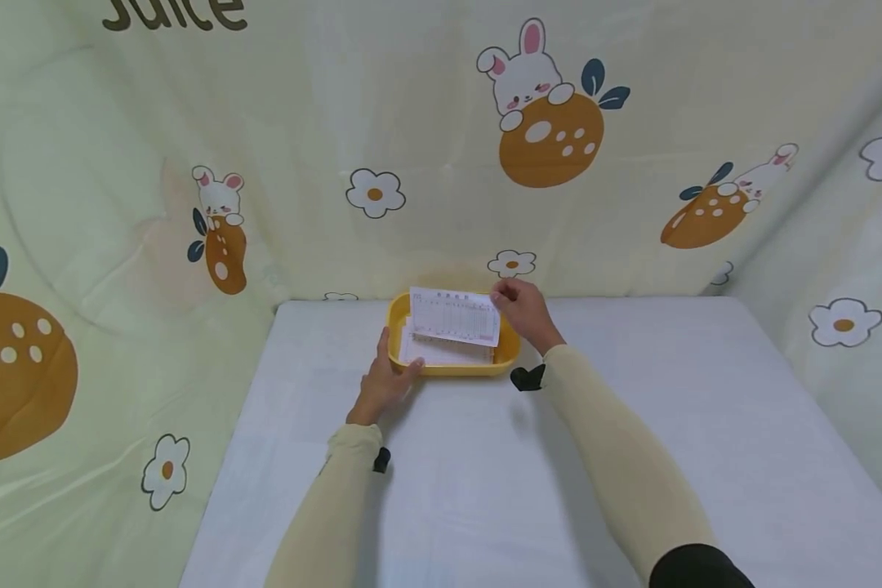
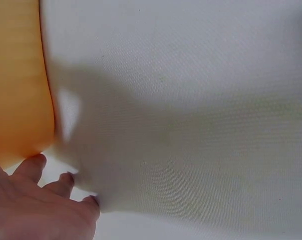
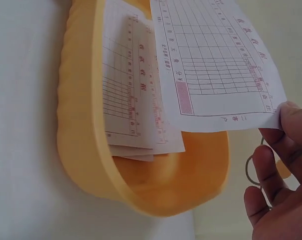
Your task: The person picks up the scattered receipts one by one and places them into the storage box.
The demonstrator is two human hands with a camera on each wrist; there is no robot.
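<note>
In the head view, a yellow plastic basket [image 1: 461, 371] stands at the far edge of the white table. My right hand [image 1: 525, 312] pinches one corner of a printed paper form [image 1: 454, 316] and holds it raised over the basket. In the right wrist view, thumb and forefinger grip that sheet's corner, with the other fingers loosely bent. More printed slips [image 3: 128, 85] lie stacked inside the basket below it. My left hand [image 1: 385, 384] touches the basket's front left corner, fingers fairly straight along its side and thumb near the front rim. In the left wrist view the thumb is hidden.
A pale curtain [image 1: 426, 98] with rabbit, fruit and flower prints hangs right behind the basket and along both sides. The white table [image 1: 470, 474] spreads out in front, with both sleeved arms reaching across it.
</note>
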